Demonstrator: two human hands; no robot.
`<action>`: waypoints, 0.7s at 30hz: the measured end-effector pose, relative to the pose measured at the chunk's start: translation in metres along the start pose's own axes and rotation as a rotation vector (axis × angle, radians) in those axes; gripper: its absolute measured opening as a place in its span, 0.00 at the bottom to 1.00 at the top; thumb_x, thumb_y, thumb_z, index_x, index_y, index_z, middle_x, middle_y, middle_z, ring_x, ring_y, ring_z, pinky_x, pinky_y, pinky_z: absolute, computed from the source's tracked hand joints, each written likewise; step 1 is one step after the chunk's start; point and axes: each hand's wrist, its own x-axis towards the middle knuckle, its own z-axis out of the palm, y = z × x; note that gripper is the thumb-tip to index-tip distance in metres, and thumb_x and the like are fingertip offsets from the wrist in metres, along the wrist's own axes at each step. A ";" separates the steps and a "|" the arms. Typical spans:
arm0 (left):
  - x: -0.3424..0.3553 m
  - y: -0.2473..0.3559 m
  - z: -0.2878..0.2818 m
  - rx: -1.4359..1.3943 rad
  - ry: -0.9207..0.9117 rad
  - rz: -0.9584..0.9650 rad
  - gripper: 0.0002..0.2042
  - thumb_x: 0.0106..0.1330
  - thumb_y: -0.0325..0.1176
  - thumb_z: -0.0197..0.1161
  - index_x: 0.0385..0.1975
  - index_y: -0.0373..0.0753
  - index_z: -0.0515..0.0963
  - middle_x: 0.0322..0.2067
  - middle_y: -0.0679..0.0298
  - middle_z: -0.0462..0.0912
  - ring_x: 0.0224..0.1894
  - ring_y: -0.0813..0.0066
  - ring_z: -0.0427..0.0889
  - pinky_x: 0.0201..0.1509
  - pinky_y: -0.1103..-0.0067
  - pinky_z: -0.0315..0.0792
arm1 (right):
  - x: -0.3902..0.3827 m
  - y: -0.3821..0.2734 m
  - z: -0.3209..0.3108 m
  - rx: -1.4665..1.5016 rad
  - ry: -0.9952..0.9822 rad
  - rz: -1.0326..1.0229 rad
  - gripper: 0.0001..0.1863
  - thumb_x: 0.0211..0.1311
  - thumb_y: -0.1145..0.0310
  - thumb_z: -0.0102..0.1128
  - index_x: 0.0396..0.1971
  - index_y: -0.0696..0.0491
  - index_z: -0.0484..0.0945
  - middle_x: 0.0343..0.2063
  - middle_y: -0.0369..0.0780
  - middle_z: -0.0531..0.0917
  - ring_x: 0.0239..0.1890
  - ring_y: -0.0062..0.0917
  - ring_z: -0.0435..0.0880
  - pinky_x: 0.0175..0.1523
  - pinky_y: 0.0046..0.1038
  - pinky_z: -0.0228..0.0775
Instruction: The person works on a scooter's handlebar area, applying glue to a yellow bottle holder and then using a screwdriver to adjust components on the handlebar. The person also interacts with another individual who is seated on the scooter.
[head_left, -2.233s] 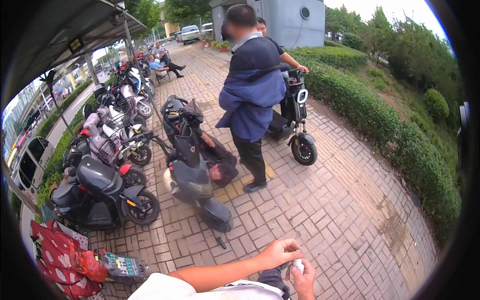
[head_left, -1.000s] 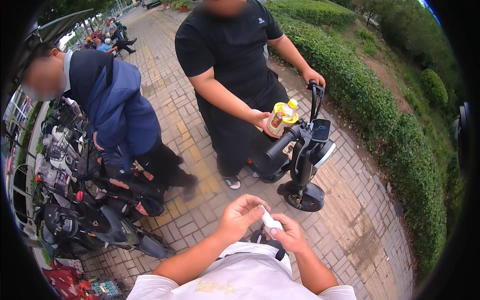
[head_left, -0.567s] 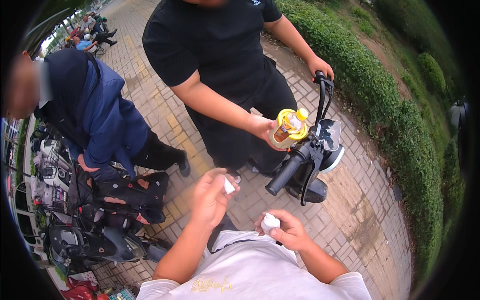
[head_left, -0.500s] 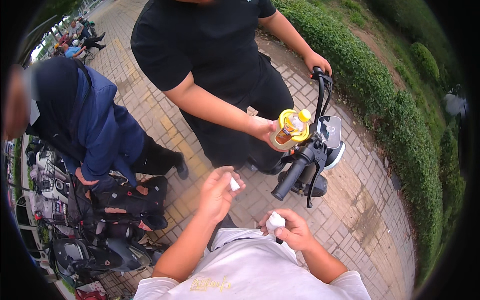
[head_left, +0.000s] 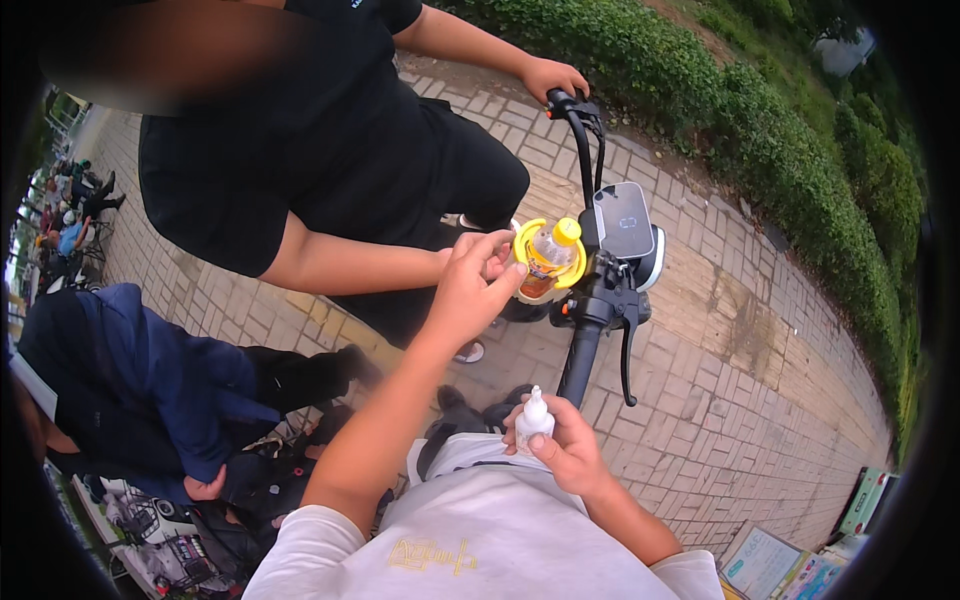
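My right hand (head_left: 562, 445) is closed around a small white dropper bottle (head_left: 535, 420), held upright with its pointed nozzle bare. My left hand (head_left: 472, 285) reaches forward to the left side of a yellow-rimmed cup holder (head_left: 578, 268); its thumb and fingers are curled in, and what they grip is hidden. Inside the holder stands a clear drink bottle (head_left: 548, 250) with a yellow cap and an orange label. The other person's hand (head_left: 447, 258) is at the holder's left, partly covered by mine.
A person in black (head_left: 300, 150) stands facing me, one hand on the handlebar (head_left: 585, 150) of an electric scooter with a display (head_left: 625, 220). At left, a person in a blue jacket (head_left: 180, 370) stands near parked scooters. A hedge (head_left: 780, 150) borders the brick pavement (head_left: 700, 400).
My left hand has moved forward and right to the cup holder; the white cap it held is no longer visible. The dropper bottle now stands more upright. The view has turned.
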 end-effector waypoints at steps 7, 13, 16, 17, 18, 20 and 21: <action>0.077 0.019 0.009 0.399 -0.380 0.171 0.26 0.49 0.45 0.74 0.44 0.34 0.81 0.50 0.55 0.71 0.55 0.56 0.71 0.59 0.68 0.67 | 0.012 0.005 -0.002 0.004 -0.043 0.039 0.24 0.70 0.70 0.55 0.63 0.55 0.61 0.50 0.46 0.75 0.48 0.31 0.79 0.53 0.37 0.75; 0.100 0.004 0.012 0.230 -0.441 0.311 0.19 0.49 0.35 0.75 0.39 0.32 0.81 0.44 0.59 0.73 0.46 0.64 0.77 0.52 0.73 0.73 | 0.016 0.010 0.026 0.062 0.197 -0.078 0.25 0.71 0.70 0.55 0.63 0.59 0.61 0.50 0.43 0.77 0.49 0.25 0.79 0.55 0.31 0.73; 0.113 0.004 0.009 0.130 -0.472 0.411 0.18 0.50 0.35 0.75 0.37 0.31 0.81 0.43 0.58 0.73 0.46 0.63 0.77 0.52 0.73 0.72 | 0.030 0.020 0.049 0.164 0.345 -0.188 0.24 0.70 0.71 0.54 0.63 0.59 0.62 0.50 0.44 0.77 0.49 0.27 0.79 0.54 0.33 0.74; 0.120 0.005 0.013 0.104 -0.495 0.431 0.19 0.49 0.36 0.75 0.37 0.31 0.80 0.44 0.58 0.73 0.47 0.64 0.77 0.52 0.73 0.72 | 0.036 0.026 0.054 0.159 0.388 -0.207 0.24 0.70 0.71 0.55 0.63 0.59 0.62 0.50 0.45 0.76 0.48 0.28 0.79 0.54 0.34 0.75; 0.121 0.002 0.014 0.132 -0.561 0.430 0.19 0.49 0.36 0.75 0.37 0.31 0.80 0.43 0.58 0.73 0.47 0.64 0.76 0.52 0.73 0.72 | 0.041 0.033 0.060 0.160 0.423 -0.216 0.24 0.70 0.71 0.55 0.63 0.59 0.62 0.50 0.45 0.76 0.48 0.27 0.79 0.53 0.34 0.75; 0.119 -0.006 0.015 0.191 -0.686 0.428 0.20 0.50 0.38 0.75 0.38 0.31 0.79 0.43 0.58 0.73 0.47 0.64 0.76 0.52 0.73 0.72 | 0.053 0.045 0.070 0.160 0.489 -0.229 0.25 0.70 0.71 0.55 0.63 0.59 0.62 0.49 0.45 0.77 0.48 0.27 0.79 0.53 0.33 0.76; 0.118 -0.006 0.013 0.157 -0.687 0.355 0.21 0.52 0.39 0.75 0.40 0.31 0.79 0.43 0.58 0.73 0.47 0.66 0.76 0.52 0.74 0.71 | 0.058 0.053 0.072 0.141 0.529 -0.258 0.24 0.70 0.70 0.56 0.62 0.59 0.63 0.49 0.45 0.77 0.46 0.26 0.79 0.51 0.32 0.77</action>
